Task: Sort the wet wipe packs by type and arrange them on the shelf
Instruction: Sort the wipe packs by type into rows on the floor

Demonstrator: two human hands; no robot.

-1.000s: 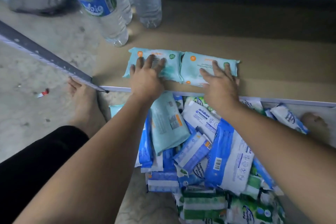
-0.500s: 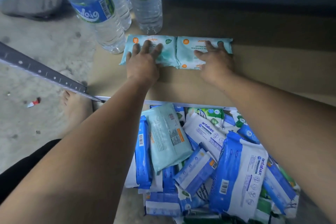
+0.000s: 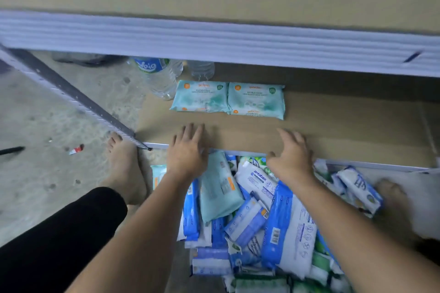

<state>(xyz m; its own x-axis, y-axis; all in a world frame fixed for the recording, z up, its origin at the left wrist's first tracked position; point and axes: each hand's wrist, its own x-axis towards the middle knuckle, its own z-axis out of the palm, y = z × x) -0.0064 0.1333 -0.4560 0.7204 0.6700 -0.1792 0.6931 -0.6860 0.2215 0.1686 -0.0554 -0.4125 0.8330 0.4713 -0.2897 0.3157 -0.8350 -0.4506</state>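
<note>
Head view: the brown board of the lower shelf (image 3: 345,131) ends toward the person in a pale metal front edge (image 3: 357,163). Behind that edge a bare strip of board runs up to two teal wet wipe packs (image 3: 200,96) (image 3: 257,100), and to the right of them the board is bare to the picture's border. Above, the pale rail of the upper shelf (image 3: 214,40) overhangs and limits headroom. Left of the packs, the clear water bottle with a blue label (image 3: 159,76) stands just beside the left pack, and a second clear bottle (image 3: 201,69) stands behind it.

The two packs lie flat, touching side to side. Their long axes run parallel to the front edge, and their printed faces are up, with the lettering's top toward the back.

The left hand (image 3: 187,153) and right hand (image 3: 291,158) sit over the front edge, fingers loose, grasping nothing, well apart from the packs. In front of the edge, the mixed pile of blue, white, green and teal packs (image 3: 257,221) lies on the floor.
</note>
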